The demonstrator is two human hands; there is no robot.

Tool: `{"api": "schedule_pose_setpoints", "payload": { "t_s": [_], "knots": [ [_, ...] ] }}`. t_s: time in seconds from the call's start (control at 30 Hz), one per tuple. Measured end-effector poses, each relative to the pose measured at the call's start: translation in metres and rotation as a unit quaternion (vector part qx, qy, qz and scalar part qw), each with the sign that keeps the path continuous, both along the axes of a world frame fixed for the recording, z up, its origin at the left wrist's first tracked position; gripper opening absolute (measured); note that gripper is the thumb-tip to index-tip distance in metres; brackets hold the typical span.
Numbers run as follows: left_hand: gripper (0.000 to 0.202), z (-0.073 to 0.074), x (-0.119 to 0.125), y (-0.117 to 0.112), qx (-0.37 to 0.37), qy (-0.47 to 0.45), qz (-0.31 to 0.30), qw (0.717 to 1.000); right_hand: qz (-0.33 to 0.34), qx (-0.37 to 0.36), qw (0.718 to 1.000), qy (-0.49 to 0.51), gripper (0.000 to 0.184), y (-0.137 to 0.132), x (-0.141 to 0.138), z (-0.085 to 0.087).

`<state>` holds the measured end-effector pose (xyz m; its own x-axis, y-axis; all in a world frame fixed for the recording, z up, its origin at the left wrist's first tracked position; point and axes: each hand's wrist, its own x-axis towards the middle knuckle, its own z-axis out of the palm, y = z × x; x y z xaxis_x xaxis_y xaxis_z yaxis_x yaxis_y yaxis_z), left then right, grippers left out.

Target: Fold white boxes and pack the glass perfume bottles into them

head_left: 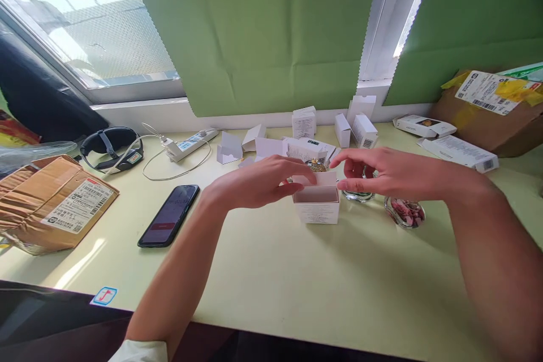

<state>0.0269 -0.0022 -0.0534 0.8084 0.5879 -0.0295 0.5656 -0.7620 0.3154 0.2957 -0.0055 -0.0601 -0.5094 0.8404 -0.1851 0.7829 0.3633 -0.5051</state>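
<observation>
A small white carton (319, 212) stands upright on the table with its top open and its lid flap (322, 179) raised at the back. My left hand (265, 181) reaches over its left side, fingertips against the flap and thumb at the left edge, with a gap between them. Over the right side hovers my right hand (377, 172), index finger and thumb apart and the other fingers curled, holding nothing I can see. Behind the carton shows part of a gold ornate object (316, 165). A clear glass item (358, 197) sits partly hidden under my right hand.
A glass jar (405, 212) with pinkish contents lies to the right. Several white boxes (304, 123) stand along the back. Leftward are a phone (168, 216), a power strip (193, 144), a head strap device (112, 149) and a brown parcel (59, 203). A cardboard box (487, 113) occupies the right rear.
</observation>
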Motion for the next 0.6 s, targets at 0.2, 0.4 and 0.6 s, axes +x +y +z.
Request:
{"api": "schedule_pose_setpoints", "payload": {
  "t_s": [0.2,0.4,0.6],
  "knots": [
    [0.029,0.000,-0.004,0.006,-0.039,-0.041,-0.022,0.998,0.050,-0.024,0.998,-0.010,0.044,-0.004,-0.014,-0.008],
    [0.028,0.003,-0.021,0.019,-0.025,-0.099,0.081,0.991,0.060,0.024,0.998,0.021,0.035,0.005,-0.007,-0.007],
    [0.028,-0.009,-0.024,0.033,0.025,-0.048,0.148,0.988,-0.166,0.183,0.967,0.060,0.043,0.002,0.043,0.015]
  ]
}}
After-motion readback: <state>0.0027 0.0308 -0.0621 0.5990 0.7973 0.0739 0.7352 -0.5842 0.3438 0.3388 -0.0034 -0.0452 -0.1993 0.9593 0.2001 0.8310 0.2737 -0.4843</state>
